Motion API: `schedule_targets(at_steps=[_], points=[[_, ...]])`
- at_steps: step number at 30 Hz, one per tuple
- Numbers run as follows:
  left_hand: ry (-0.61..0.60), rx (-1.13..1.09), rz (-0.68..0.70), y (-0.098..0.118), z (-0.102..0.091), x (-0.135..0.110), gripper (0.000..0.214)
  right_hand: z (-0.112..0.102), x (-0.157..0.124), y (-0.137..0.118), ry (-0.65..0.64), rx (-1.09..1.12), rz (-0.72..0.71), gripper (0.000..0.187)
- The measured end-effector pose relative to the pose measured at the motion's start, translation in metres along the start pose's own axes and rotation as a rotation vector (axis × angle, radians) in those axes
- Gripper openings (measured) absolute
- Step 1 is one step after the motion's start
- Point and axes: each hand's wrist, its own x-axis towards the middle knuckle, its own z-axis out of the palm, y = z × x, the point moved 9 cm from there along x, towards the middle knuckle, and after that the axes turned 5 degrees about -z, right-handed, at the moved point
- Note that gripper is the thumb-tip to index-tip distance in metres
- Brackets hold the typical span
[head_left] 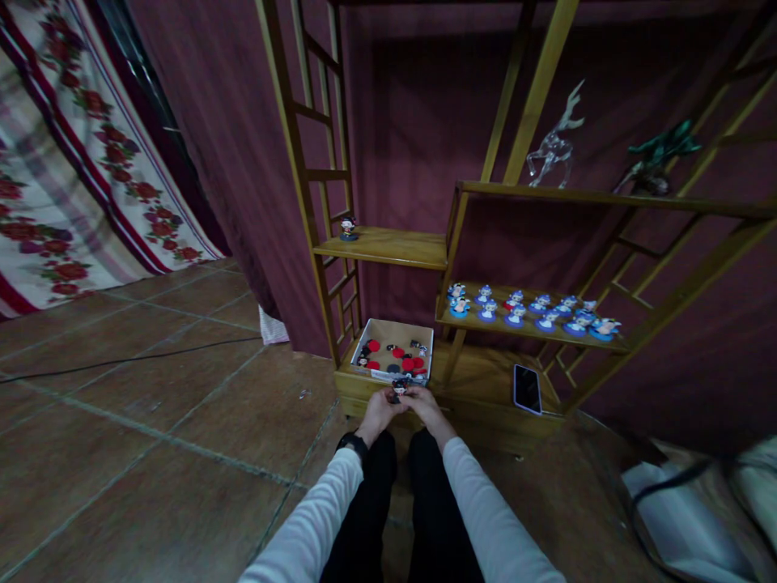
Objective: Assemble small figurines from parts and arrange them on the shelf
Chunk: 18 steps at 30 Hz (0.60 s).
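Note:
My left hand (380,410) and my right hand (425,403) meet in front of me, fingers pinched around a small figurine (400,388) held between them. Just beyond the hands a shallow cardboard box (388,330) sits on the lowest board of a wooden shelf unit (388,247); inside it lie several red and black round bases and a few small figurines. A dark watch (352,442) is on my left wrist. My sleeves are white and my legs, in black, show below.
Several figurines on blue bases (528,308) line the middle right shelf. One figurine (348,228) stands on the left shelf. A phone (527,388) lies on the bottom board. A glass deer (555,146) stands higher up. A bag (685,510) lies at right; a cable (121,356) crosses the tiled floor.

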Motion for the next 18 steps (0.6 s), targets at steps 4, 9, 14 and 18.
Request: schedule_targets(at_steps=[4, 9, 14, 18], points=[[0.023, -0.019, 0.014, 0.001, -0.001, 0.001, 0.032, 0.0, -0.002, -0.002, -0.012, 0.012, 0.019, 0.024], [0.055, -0.073, 0.013, -0.001, -0.008, 0.001, 0.033, -0.002, -0.009, -0.007, -0.022, 0.117, 0.03, 0.03], [0.071, -0.099, 0.007, -0.002, -0.014, 0.001, 0.032, -0.005, -0.012, -0.003, -0.002, 0.124, 0.06, 0.028], [0.067, -0.082, 0.02, 0.001, -0.016, -0.001, 0.031, -0.005, -0.011, -0.001, -0.001, 0.113, 0.061, 0.028]])
